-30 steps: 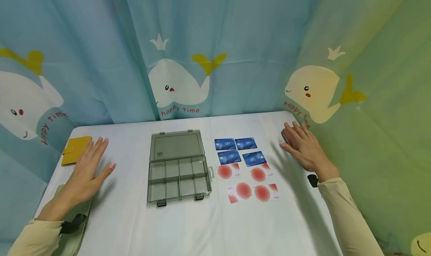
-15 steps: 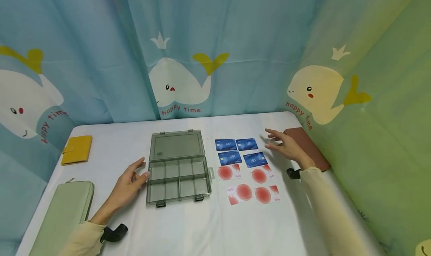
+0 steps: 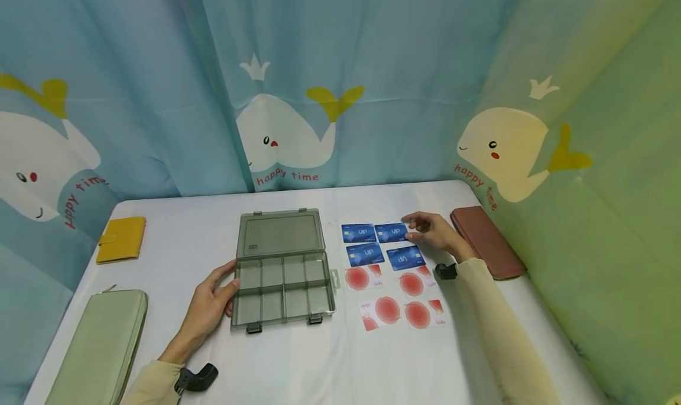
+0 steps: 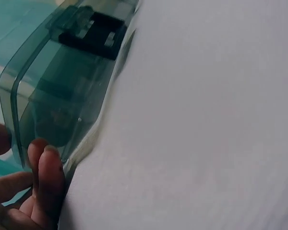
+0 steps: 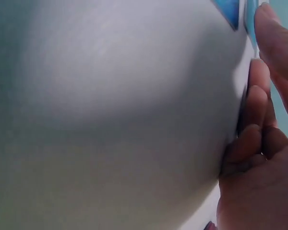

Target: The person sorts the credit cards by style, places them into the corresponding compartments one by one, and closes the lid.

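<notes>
A smoky grey compartment box (image 3: 282, 269) lies open on the white table (image 3: 330, 357), its lid flat behind it. My left hand (image 3: 229, 276) grips the box's left edge, thumb on top and fingers at the side. The left wrist view shows the box corner (image 4: 62, 81) between thumb and fingers (image 4: 45, 167). Right of the box lie several blue VIP cards (image 3: 364, 254) and several red-dot cards (image 3: 387, 309). My right hand (image 3: 411, 227) pinches the right edge of the far-right blue card (image 3: 391, 232). In the right wrist view, a fingertip (image 5: 273, 38) sits beside that blue card (image 5: 228, 7).
A brown wallet (image 3: 486, 242) lies right of my right hand. A yellow wallet (image 3: 121, 238) sits at the far left. A pale green pouch (image 3: 98, 349) lies at the front left edge. Whale-print curtains close in the table on three sides.
My left hand came off the green pouch, crossed right and took the box's left edge. My right hand left the brown wallet and moved left onto the far-right blue card.
</notes>
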Available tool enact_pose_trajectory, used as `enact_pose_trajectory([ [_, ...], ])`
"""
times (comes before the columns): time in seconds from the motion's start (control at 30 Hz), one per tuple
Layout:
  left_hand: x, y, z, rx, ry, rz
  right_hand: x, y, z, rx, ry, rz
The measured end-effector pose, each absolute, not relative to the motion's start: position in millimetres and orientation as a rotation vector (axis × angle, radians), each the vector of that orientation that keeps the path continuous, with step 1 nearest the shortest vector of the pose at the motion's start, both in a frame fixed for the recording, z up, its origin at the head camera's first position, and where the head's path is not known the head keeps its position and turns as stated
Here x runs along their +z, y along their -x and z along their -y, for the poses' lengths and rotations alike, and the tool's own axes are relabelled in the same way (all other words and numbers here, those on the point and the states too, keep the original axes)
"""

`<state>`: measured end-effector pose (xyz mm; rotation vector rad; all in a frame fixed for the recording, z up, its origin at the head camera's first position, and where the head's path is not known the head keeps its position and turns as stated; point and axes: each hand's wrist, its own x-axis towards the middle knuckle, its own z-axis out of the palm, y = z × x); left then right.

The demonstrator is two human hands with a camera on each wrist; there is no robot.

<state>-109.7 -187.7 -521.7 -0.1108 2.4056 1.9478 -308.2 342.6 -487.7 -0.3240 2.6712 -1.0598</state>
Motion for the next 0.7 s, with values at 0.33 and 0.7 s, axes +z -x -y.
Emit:
enact_pose_trajectory([
  [0.33, -525.6, 109.5, 190.8, 1.953, 0.072, -2.414, -491.5, 313.0, -338.7, -1.005, 0.332, -2.708],
  [0.7, -529.5, 110.0, 189.7, 1.946, 0.057, -2.444, -476.2, 318.4, -331.6, -0.817, 0.335, -2.671],
])
